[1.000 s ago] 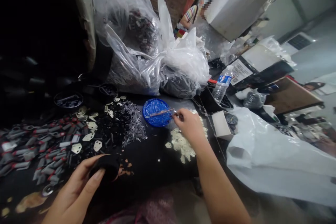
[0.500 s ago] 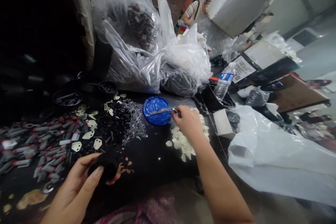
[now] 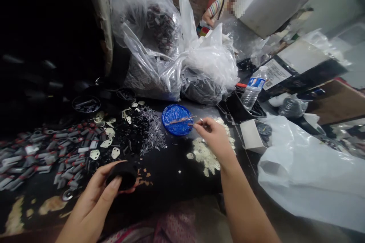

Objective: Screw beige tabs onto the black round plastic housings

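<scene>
My left hand (image 3: 99,191) wraps round a black round part (image 3: 124,174) above the table's near edge. Beside the blue lid (image 3: 172,115), my right hand (image 3: 212,133) has its fingers pinched on a small metal piece (image 3: 203,123), too small to make out well. A thin brownish stick (image 3: 182,120) lies across the lid, which is coated with a shiny smear. Below my right hand spreads a pile of cream flat plates (image 3: 208,155). Left of the lid are grey slender pieces (image 3: 154,129) and small black parts (image 3: 125,133).
Grey and red cylinders (image 3: 62,152) cover the table's left side. Filled plastic bags (image 3: 154,72) stand behind. On the right are a water bottle (image 3: 253,89), a small white box (image 3: 251,135) and a white sheet (image 3: 308,174). A person's striped sleeve (image 3: 215,7) shows at the back.
The view has shifted, so the scene sits further right. My right hand has drawn slightly away from the stick, which rests on the lid. My left hand still holds the black part.
</scene>
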Motion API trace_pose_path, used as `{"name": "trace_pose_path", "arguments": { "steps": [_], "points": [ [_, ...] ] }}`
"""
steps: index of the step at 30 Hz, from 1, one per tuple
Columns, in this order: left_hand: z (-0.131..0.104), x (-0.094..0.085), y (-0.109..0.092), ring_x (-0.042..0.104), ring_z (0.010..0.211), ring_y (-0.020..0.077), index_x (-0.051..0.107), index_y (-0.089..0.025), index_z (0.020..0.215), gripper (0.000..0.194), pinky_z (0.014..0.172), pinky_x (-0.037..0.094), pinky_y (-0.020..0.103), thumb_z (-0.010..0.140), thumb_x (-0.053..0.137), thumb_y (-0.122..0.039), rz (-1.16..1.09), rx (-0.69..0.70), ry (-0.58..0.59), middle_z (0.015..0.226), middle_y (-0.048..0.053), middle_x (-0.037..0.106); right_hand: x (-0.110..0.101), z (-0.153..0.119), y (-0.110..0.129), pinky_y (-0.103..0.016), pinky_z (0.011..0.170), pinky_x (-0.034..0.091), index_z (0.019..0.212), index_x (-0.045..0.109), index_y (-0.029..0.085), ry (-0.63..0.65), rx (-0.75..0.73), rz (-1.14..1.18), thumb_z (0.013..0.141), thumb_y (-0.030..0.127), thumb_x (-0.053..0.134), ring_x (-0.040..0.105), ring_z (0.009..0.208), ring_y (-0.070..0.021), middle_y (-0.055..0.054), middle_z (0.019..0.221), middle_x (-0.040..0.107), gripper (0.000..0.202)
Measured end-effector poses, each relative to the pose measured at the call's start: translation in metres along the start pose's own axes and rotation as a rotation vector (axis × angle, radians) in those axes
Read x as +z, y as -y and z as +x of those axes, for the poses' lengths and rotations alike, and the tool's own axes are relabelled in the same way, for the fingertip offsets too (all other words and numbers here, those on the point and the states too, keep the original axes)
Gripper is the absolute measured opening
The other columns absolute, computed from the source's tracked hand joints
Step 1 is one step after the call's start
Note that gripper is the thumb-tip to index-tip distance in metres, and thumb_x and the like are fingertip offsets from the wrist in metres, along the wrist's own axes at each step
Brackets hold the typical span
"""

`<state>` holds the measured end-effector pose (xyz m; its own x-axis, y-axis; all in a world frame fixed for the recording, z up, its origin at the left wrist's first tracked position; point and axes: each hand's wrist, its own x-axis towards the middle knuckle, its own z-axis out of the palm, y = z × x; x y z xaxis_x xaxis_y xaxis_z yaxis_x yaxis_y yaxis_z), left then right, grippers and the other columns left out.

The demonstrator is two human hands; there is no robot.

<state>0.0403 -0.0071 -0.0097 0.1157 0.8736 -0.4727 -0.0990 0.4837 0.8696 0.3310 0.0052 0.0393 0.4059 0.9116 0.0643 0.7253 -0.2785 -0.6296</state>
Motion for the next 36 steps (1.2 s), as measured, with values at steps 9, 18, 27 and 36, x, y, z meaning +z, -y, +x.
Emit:
{"name": "trace_pose_path", "arguments": {
  "steps": [9,18,27,36],
  "points": [
    [-0.001,0.046,-0.029,0.072,0.072,0.0177,0.063,-0.015,0.097,0.02,0.062,0.057,0.026,0.081,0.068,-0.025,-0.436,-0.309,0.253,0.09,0.006,0.075,0.03,-0.056,0.056,-0.021,0.048,0.033,0.075,0.061,0.019,0.18,0.198,0.691,0.075,0.039,0.069,0.043,0.051,-0.0085,0.004,0.06,0.055,0.021],
    [0.003,0.031,-0.015,0.072,0.075,0.0198,0.056,-0.02,0.109,0.034,0.067,0.058,0.028,0.08,0.069,-0.033,-0.334,-0.229,0.13,0.085,0.004,0.076,0.005,-0.027,0.027,-0.025,0.056,0.04,0.08,0.062,0.019,-0.179,0.074,0.12,0.081,0.04,0.061,0.05,0.059,-0.0128,0.001,0.068,0.061,0.02],
    [0.009,0.024,0.002,0.072,0.079,0.0254,0.06,-0.024,0.108,0.042,0.077,0.057,0.033,0.075,0.07,-0.048,-0.1,-0.103,0.153,0.089,0.004,0.076,-0.003,0.016,-0.015,-0.028,0.059,0.034,0.075,0.06,0.021,-0.048,0.018,-0.291,0.083,0.034,0.056,0.054,0.064,-0.0165,-0.002,0.07,0.064,0.016],
    [0.01,0.024,-0.003,0.072,0.083,0.0257,0.063,-0.028,0.104,0.034,0.082,0.055,0.032,0.077,0.067,-0.049,-0.021,-0.1,0.165,0.089,0.002,0.074,0.003,0.027,-0.008,-0.035,0.073,0.033,0.081,0.06,0.019,0.0,-0.047,-0.456,0.085,0.025,0.053,0.057,0.076,-0.0224,-0.007,0.086,0.067,0.01]
  ]
}}
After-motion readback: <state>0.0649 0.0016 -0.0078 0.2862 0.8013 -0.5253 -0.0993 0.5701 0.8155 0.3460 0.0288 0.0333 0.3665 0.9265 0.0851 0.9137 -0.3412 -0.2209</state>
